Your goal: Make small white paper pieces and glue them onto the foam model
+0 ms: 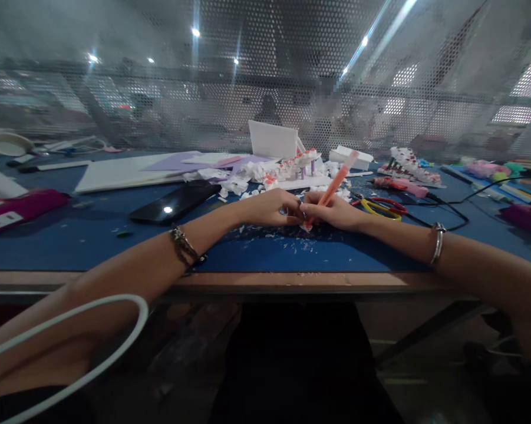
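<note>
My right hand (333, 211) is closed around an orange marker pen (339, 176), held slanted with its upper end leaning right and its lower end down between my hands. My left hand (271, 207) is closed in a pinch, its fingertips meeting those of my right hand. At the fingertips shows a small white piece with red on it (307, 227), partly hidden by fingers. White crumbs (292, 240) lie on the blue table under both hands. Just beyond them stands a white foam model with red-marked parts and purple posts (300, 165).
A black phone (175, 202) lies left of my hands. Scissors with red and yellow handles (382, 207) and a pink-handled corded tool (404, 186) lie to the right. White boards (119, 172) and a second white-and-red model (409, 166) are farther back. A pale cable (115, 300) loops over my left arm.
</note>
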Demonstrator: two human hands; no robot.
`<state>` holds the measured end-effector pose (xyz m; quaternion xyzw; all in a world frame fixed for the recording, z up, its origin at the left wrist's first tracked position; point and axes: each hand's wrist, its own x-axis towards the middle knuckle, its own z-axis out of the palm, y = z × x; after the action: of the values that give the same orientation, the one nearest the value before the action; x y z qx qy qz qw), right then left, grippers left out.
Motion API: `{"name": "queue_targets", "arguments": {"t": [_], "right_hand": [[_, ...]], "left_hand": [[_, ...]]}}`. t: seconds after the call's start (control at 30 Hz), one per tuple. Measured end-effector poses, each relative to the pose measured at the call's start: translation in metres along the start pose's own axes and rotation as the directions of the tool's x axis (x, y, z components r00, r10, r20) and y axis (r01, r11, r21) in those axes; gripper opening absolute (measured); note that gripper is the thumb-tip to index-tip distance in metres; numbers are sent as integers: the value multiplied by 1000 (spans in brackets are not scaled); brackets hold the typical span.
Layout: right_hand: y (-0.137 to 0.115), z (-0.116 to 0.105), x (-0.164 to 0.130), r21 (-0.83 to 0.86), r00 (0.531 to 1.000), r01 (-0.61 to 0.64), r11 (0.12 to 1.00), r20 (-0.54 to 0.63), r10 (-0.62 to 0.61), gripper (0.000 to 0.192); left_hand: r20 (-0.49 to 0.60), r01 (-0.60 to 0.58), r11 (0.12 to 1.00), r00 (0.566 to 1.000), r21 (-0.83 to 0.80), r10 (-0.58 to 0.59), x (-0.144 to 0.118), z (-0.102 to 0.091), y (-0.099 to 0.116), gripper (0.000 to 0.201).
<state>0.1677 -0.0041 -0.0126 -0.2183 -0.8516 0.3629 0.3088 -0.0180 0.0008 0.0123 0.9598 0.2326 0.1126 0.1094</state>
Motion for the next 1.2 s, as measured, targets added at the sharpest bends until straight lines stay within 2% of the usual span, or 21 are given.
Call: {"name": "queue_targets", "arguments": {"t": [0.1,0.23,0.37,0.6,0.73,0.83,1.2], "right_hand": [[-1,0,-1,-22,1000,-13,1000,-11,12,26],[0,-1,-2,30,997,-17,999,-77,19,24],[-1,0,-3,-30,997,38,999,-66,-40,25],[-10,1,-5,-182,996,91,979,1,-92,25],[-12,1,-6,-195,994,105,975,-3,-108,19],[-11,2,-6,-216,996,88,972,45,-81,22],[-12,1,-5,-215,992,125,968,48,-118,22]], "left_hand": [[9,19,1000,1000,20,-19,1,2,3,24],[25,107,994,994,-8,-107,2,4,5,28],[38,150,989,988,-2,-150,2,6,3,26],[43,123,992,991,14,-123,4,9,-2,30],[35,158,987,987,16,-158,4,9,-3,28],[42,121,992,992,17,-122,4,10,-4,28],[36,122,992,992,15,-122,3,9,-4,26]]}}
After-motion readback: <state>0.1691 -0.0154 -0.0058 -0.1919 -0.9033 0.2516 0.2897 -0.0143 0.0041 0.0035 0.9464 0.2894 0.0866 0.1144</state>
